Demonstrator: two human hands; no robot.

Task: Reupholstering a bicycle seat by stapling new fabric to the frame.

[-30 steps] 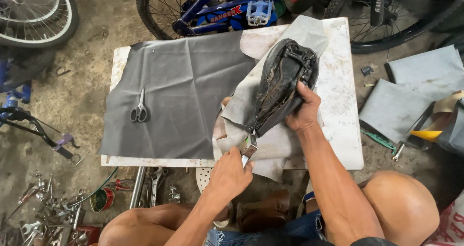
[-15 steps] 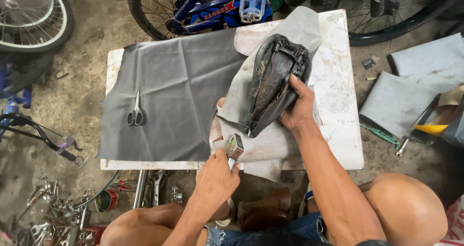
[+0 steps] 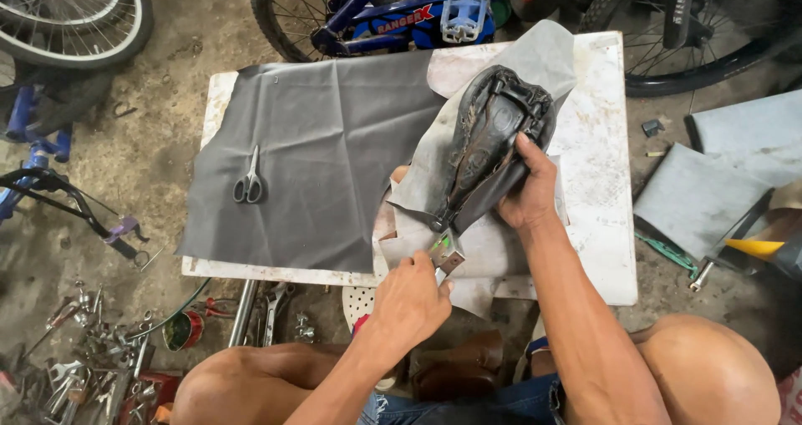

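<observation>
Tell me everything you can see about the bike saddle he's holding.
The bicycle saddle is black, worn and dusty, turned underside up so its rails and moulded shell show. It lies tilted on a pale grey sheet of cover material on the white table, nose toward the person. The right hand grips its side; the left hand holds a small tool at the nose.

A dull black saddle [image 3: 493, 145], scuffed grey-brown along its ridges, lies on pale grey cloth [image 3: 501, 241], with a dark charcoal sheet [image 3: 334, 141] to its left carrying silver-grey scissors [image 3: 249, 179]. The bench [image 3: 597, 166] is white with rusty smudges. At the far side stands a blue bicycle frame [image 3: 401, 16] with a pale pedal.
</observation>
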